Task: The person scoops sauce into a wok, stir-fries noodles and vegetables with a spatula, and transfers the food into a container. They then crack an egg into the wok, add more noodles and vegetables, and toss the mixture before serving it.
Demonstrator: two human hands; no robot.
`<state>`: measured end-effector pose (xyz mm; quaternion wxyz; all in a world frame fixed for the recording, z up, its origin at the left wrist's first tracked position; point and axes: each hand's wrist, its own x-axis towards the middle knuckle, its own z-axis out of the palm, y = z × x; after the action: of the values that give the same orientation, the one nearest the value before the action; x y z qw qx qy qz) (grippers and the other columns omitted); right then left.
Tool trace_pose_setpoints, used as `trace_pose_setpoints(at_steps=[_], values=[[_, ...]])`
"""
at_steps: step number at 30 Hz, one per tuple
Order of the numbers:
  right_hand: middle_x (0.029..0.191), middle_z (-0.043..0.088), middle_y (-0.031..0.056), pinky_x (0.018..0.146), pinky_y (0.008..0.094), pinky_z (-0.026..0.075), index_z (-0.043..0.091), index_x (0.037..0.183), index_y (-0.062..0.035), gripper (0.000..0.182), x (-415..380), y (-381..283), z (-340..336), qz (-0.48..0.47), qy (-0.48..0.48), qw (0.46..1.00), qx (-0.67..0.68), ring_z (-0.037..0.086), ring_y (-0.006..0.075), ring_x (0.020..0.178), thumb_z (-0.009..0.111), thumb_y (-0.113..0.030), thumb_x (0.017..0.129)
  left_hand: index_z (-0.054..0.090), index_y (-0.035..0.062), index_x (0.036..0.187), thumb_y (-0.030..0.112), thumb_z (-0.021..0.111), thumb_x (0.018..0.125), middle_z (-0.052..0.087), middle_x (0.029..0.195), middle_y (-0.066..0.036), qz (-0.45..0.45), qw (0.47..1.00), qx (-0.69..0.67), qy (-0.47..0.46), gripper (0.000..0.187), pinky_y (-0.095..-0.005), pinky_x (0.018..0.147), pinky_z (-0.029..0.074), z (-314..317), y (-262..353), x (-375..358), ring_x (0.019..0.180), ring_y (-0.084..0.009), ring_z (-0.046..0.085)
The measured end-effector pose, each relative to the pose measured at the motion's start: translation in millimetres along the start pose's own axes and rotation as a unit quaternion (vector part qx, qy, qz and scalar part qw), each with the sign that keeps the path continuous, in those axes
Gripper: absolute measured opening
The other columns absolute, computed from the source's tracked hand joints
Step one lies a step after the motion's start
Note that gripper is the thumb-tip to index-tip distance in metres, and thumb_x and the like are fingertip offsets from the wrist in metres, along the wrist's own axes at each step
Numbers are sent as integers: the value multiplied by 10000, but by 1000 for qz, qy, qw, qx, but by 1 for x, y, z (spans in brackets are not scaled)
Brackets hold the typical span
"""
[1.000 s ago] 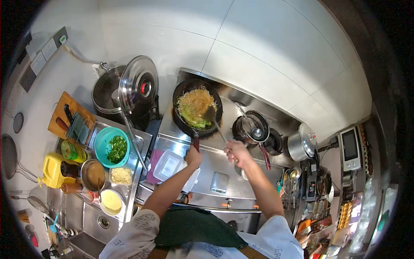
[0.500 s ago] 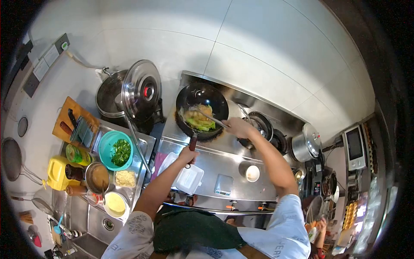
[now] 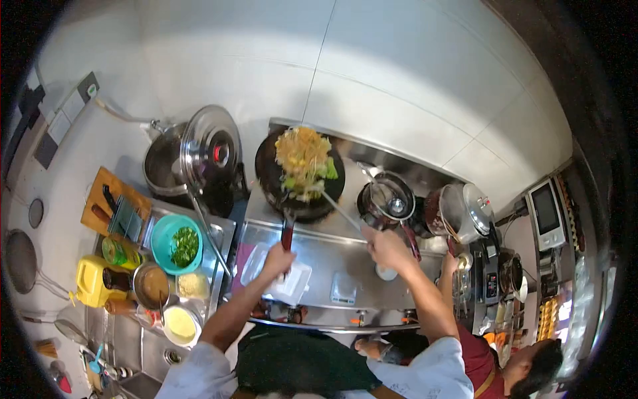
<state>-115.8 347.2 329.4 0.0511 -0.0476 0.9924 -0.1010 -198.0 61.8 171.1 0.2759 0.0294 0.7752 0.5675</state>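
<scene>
My left hand (image 3: 277, 261) is closed around the red-brown handle of a black wok (image 3: 269, 183) on the stove. A mass of shredded yellowish food with green leaves (image 3: 302, 154) is bunched high over the wok, smeared by motion. My right hand (image 3: 389, 250) grips a long-handled metal cooking utensil (image 3: 342, 214). Its far end reaches the food at the wok's near right side and is hidden there. White foam boxes (image 3: 289, 282) lie below my left hand. To their right is a small scale (image 3: 343, 288). A white cup (image 3: 385, 272) is partly covered by my right hand.
Left are a lidded pot (image 3: 166, 166), a teal bowl of chopped greens (image 3: 159, 243), a yellow jug (image 3: 93, 282) and a sink (image 3: 143, 352). Right of the wok are a pan with a strainer (image 3: 364, 199) and a pressure cooker (image 3: 477, 206). A co-worker's hand (image 3: 449, 264) holds a handle nearby.
The food has risen from inside the wok towards its far side. My right hand has moved down and right with the utensil. A co-worker in dark red has come close on the right.
</scene>
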Motion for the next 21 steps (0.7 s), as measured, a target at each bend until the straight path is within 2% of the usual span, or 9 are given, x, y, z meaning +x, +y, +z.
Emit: trace_pose_setpoints(at_steps=[1, 3, 4, 5, 9, 15, 17, 18, 21], values=[[830, 675, 244, 752, 547, 517, 541, 1302, -75, 453, -7, -9, -15, -7, 32, 999, -11, 651, 460, 825, 590, -98, 853, 592, 12, 759, 133, 653, 775, 618, 595, -129, -30, 999, -5, -10, 136, -390, 464, 484, -3, 11, -27, 485, -236, 633], [886, 685, 254, 773, 545, 519, 584, 1256, -75, 393, 23, -5, 7, 52, -89, 994, -21, 663, 449, 864, 604, -131, 868, 560, 29, 709, 119, 655, 775, 584, 569, -101, 40, 999, 4, 1, 146, -365, 407, 455, 3, -13, 9, 443, -217, 597], [892, 683, 257, 772, 547, 517, 605, 1201, -58, 334, 35, -7, 17, 62, -120, 991, -18, 660, 451, 867, 598, -135, 875, 532, 42, 660, 120, 659, 783, 546, 534, -72, -11, 994, -106, -35, 193, -344, 366, 419, -2, 18, 12, 415, -197, 561], [898, 682, 260, 771, 548, 515, 626, 1145, -40, 282, 48, -9, 15, 68, -148, 986, -19, 658, 453, 870, 591, -139, 883, 532, 33, 665, 116, 662, 793, 550, 537, -71, -26, 992, -113, -55, 200, -352, 363, 416, -3, 20, 29, 408, -189, 543], [892, 672, 275, 788, 542, 509, 624, 1044, 0, 215, 34, -29, -30, 26, -99, 995, 11, 655, 454, 888, 576, -154, 903, 522, 37, 676, 85, 677, 790, 534, 558, -63, -59, 987, -138, -63, 199, -360, 361, 419, -2, 14, 40, 413, -183, 531], [910, 669, 278, 776, 538, 501, 620, 1082, -21, 219, 82, -7, 81, 120, -20, 978, 168, 658, 460, 892, 547, -169, 937, 510, 41, 694, 78, 672, 779, 516, 555, -59, -38, 994, -98, -29, 187, -361, 361, 426, 3, -9, 50, 413, -185, 530], [920, 668, 284, 777, 536, 503, 608, 1134, -25, 257, 59, 3, 132, 38, 58, 982, 173, 653, 478, 890, 536, -187, 949, 509, 39, 713, 72, 665, 780, 521, 554, -62, -53, 994, -96, -10, 173, -363, 359, 423, 8, -13, 52, 406, -187, 530], [920, 668, 287, 780, 537, 504, 607, 1157, -28, 272, 58, 4, 136, 18, 81, 981, 174, 650, 482, 892, 533, -189, 951, 511, 35, 750, 64, 656, 784, 533, 556, -70, -68, 995, -77, -15, 152, -367, 359, 418, 7, -8, 50, 409, -190, 532], [911, 667, 296, 782, 531, 504, 608, 1210, -35, 313, 75, -9, 129, 113, 41, 980, 157, 643, 490, 886, 522, -185, 949, 513, 32, 767, 64, 659, 783, 546, 560, -85, -62, 995, -77, -18, 150, -371, 362, 415, 14, -19, 56, 414, -195, 534]])
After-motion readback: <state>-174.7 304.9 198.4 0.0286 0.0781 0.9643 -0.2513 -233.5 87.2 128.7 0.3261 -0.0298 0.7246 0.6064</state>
